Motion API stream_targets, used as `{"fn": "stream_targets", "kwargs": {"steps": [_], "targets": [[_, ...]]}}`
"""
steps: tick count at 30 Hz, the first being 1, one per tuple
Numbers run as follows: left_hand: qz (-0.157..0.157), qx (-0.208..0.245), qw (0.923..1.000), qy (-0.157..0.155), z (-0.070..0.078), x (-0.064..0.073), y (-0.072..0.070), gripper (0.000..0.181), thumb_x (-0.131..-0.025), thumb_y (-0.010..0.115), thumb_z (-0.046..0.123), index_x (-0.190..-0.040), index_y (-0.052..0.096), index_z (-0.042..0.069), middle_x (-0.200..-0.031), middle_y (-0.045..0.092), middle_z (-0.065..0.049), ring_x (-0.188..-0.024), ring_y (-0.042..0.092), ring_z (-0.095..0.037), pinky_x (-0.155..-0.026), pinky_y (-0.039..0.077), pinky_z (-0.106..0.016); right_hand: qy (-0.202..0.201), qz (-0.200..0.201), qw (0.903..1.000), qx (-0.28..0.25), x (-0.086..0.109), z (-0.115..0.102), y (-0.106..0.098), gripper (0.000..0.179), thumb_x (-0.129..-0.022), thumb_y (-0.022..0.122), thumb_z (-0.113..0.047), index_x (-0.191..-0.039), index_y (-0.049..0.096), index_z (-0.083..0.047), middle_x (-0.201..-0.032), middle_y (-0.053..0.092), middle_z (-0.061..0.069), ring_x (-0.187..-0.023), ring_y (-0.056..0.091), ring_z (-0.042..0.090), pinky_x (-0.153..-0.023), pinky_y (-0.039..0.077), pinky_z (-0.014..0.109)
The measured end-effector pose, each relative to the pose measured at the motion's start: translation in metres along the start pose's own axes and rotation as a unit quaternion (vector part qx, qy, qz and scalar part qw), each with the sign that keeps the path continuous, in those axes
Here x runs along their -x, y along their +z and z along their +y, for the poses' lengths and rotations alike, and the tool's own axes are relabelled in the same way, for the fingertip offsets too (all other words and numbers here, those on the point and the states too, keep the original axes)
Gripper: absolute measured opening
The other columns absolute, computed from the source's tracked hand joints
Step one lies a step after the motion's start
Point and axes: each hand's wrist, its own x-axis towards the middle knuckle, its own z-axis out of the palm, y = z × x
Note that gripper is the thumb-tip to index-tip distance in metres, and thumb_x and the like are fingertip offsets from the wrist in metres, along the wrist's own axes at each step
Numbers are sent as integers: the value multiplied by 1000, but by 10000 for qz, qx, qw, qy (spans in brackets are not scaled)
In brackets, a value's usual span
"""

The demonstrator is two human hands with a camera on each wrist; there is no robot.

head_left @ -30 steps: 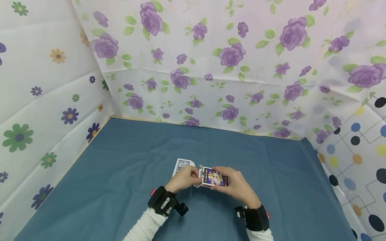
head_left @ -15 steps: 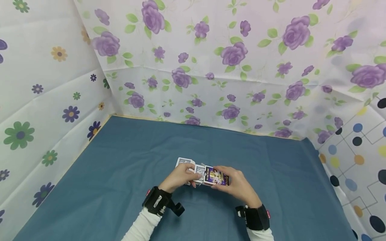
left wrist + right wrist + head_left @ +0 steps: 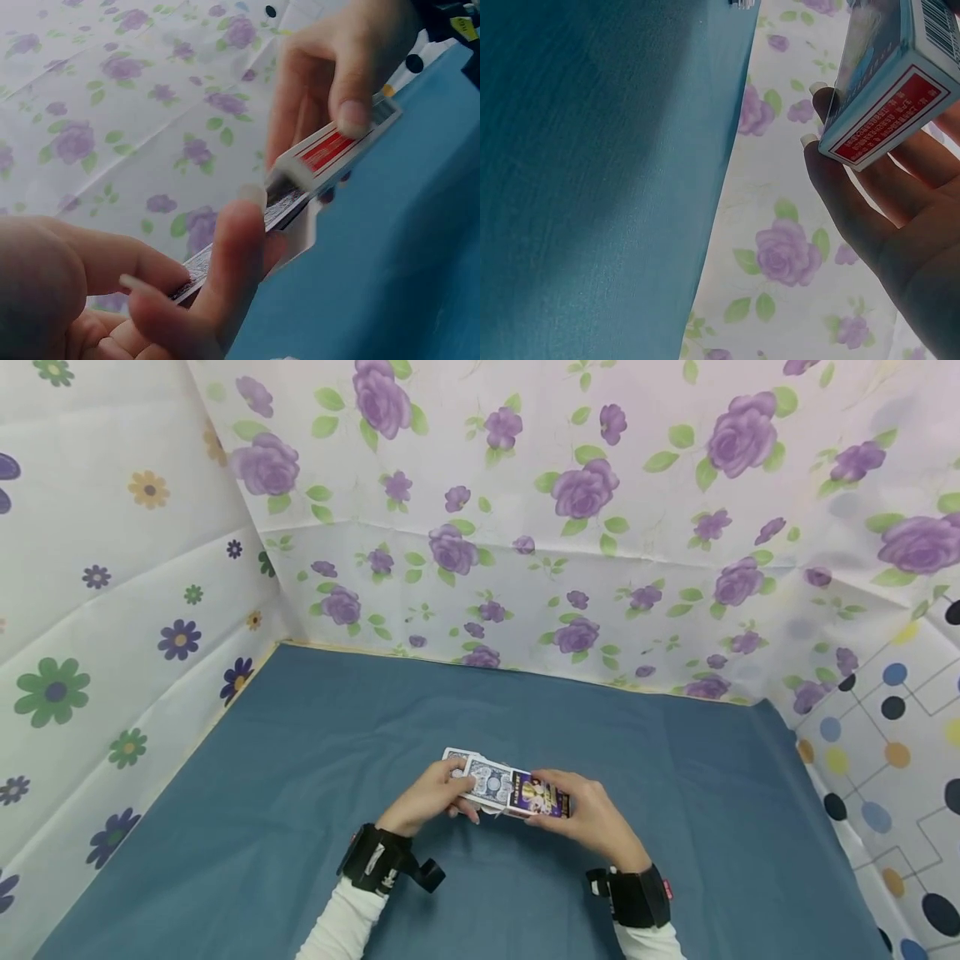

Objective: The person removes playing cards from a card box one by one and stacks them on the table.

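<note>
My right hand point(image 3: 596, 818) grips a purple playing-card box point(image 3: 540, 796) by its sides, its open end facing left. A blue-and-white backed stack of playing cards point(image 3: 491, 782) sticks well out of that end. The thumb and fingers of my left hand point(image 3: 423, 797) pinch the stack at its outer end. In the left wrist view the cards point(image 3: 281, 206) run from the box mouth to my fingertips, with a white flap point(image 3: 298, 241) hanging below. The right wrist view shows the box's red side label point(image 3: 892, 116). More cards point(image 3: 454, 755) lie behind my left hand, partly hidden.
A blue cloth point(image 3: 360, 718) covers the table. A purple-rose curtain point(image 3: 585, 568) hangs along the back edge, with a flowered sheet point(image 3: 120, 635) on the left and a dotted one point(image 3: 892, 793) on the right.
My left hand has moved left and taken hold of the card stack, drawing it out of the box until much of it shows. The right hand has kept the box nearly still.
</note>
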Motion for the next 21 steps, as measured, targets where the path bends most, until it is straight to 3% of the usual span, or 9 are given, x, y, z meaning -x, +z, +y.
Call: {"fn": "stream_targets", "kwargs": {"steps": [6,10,14,21], "targets": [[437,89,9990,93,-1,7,-19,43,-96,50,6,-136,43,-9,-71,68,-5,-67,63,-13,-64,47,-27,-45,17,10000,10,-1,0,1,60,-78,80,-39,-131,61,-18,-128,64,5,-110,62,18,-84,51,36],[978,324,9947,59,-3,6,-28,43,-97,54,8,-137,47,-7,-71,62,2,-68,57,-11,-65,45,-25,17,4,10000,-4,-1,-1,2,61,-78,79,-42,-131,61,-18,-128,64,5,-111,62,18,-86,51,37],[1594,561,9856,37,-7,3,-36,41,-95,61,12,-134,55,-2,-68,58,5,-66,52,-10,-63,43,-24,50,12,10000,1,-1,-2,2,61,-78,79,-43,-131,61,-18,-129,64,5,-114,61,20,-88,51,41],[2355,167,9717,-85,-18,-5,-46,40,-89,71,17,-125,60,1,-70,65,1,-67,55,-18,-66,44,-31,58,22,10000,-13,0,-1,2,62,-78,79,-43,-131,61,-18,-129,64,5,-116,61,22,-90,50,44]]}}
